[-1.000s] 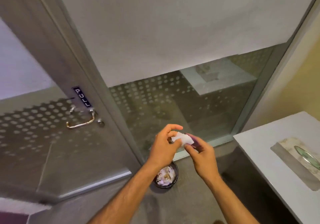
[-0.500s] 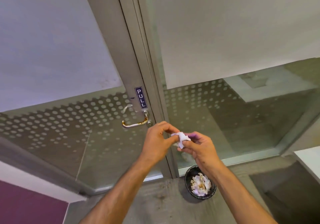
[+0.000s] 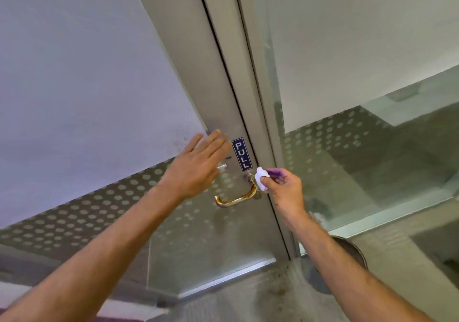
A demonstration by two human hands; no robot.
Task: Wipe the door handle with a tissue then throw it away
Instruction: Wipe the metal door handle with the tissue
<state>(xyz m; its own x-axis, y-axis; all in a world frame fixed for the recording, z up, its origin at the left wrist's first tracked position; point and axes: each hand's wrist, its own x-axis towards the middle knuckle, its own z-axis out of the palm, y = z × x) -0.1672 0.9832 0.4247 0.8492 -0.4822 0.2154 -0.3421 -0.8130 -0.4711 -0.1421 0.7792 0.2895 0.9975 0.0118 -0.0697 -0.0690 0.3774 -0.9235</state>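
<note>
A tarnished brass lever door handle [image 3: 236, 198] sits on the metal-framed glass door, just below a blue PULL sign [image 3: 242, 154]. My right hand [image 3: 283, 187] pinches a small crumpled white tissue [image 3: 261, 178] against the handle's right end, near its pivot. My left hand [image 3: 198, 166] is open with fingers spread, flat against or just in front of the door to the left of the sign. A dark round bin [image 3: 352, 249] stands on the floor at lower right, mostly hidden behind my right forearm.
Frosted dotted glass panel [image 3: 347, 147] fills the right side beside the door frame [image 3: 258, 98]. Concrete floor [image 3: 248, 297] lies below. The door's lower glass [image 3: 99, 209] has the same dot pattern.
My view has moved closer to the door. My left hand let go of the tissue and rose to the door. My right hand carried the tissue to the handle.
</note>
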